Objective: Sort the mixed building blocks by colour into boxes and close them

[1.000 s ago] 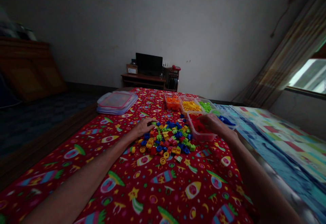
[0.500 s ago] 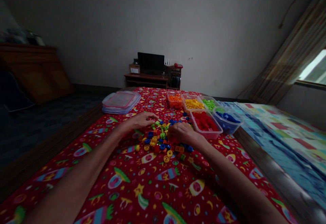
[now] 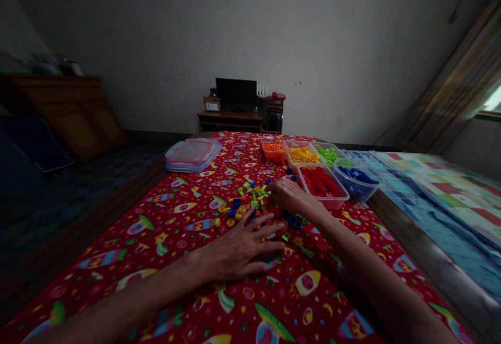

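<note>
Five tubs (image 3: 333, 204) are placed near the bricks (image 3: 242, 210), presumably for reach — left hand (image 3: 240, 245) held spread-fingered; whether right hand (image 3: 288, 195) is pinching anything cannot be told.

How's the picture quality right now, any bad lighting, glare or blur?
In the head view, the light is dim, with the window bright at the right edge; in the head view, pale glare lies on the wooden border; also in the head view, the loose blocks look soft, and the right hand's fingertips can't be made out.
</note>
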`<state>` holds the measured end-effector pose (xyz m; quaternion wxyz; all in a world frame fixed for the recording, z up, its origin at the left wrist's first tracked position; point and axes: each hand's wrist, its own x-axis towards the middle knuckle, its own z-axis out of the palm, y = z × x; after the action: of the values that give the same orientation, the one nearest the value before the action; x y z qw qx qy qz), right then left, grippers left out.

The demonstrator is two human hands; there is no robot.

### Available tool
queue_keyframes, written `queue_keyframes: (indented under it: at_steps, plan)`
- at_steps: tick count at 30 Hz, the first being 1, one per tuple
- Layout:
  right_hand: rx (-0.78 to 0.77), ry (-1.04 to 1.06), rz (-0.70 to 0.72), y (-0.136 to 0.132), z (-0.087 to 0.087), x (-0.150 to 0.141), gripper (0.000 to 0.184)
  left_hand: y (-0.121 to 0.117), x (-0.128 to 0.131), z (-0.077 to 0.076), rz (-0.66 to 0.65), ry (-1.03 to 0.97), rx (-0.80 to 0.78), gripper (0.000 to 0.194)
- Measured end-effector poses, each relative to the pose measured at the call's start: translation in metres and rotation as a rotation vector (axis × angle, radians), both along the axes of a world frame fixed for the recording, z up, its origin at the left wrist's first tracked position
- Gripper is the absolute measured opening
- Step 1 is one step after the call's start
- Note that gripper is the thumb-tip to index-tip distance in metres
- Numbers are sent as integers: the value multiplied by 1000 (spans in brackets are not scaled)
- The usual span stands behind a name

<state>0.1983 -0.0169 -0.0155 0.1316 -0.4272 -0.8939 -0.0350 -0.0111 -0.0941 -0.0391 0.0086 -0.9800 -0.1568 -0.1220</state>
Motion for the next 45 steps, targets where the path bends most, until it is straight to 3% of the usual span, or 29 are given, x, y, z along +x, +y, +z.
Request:
queue_keyframes:
  at_steps: [4, 12, 15, 20, 22, 25, 30, 35, 40, 45]
  plan:
    - [7, 47, -40, -4, 13, 2, 20, -1, 22, -1, -68, 32, 25, 41]
    - [80, 234, -144, -11, 42, 25, 23, 62, 25, -2, 40, 1, 141, 38]
    - [113, 249, -174, -10, 47, 33, 22, 59, 36, -1, 38, -34, 183, 37]
    - [148, 260, -207, -6, 48, 37, 25, 36, 78, -1, -200, 25, 209, 36]
    - [156, 256, -186, -6, 48, 37, 26, 36, 91, -4, -232, 60, 226, 34]
    - [145, 261, -181, -7, 50, 36, 26, 48, 96, -8, -149, 101, 250, 34]
    - [96, 225, -234, -7, 55, 36, 26, 77, 76, -4, 0, 92, 256, 32]
    - [74, 183, -194, 0, 48, 40, 23, 100, 54, 6, 63, -95, 54, 29]
    - [-10, 98, -166, 6, 37, 37, 21, 124, 36, 12, 251, -363, -235, 31]
    - [-79, -109, -252, 4, 25, 26, 25, 128, 29, 16, 444, -445, -298, 29]
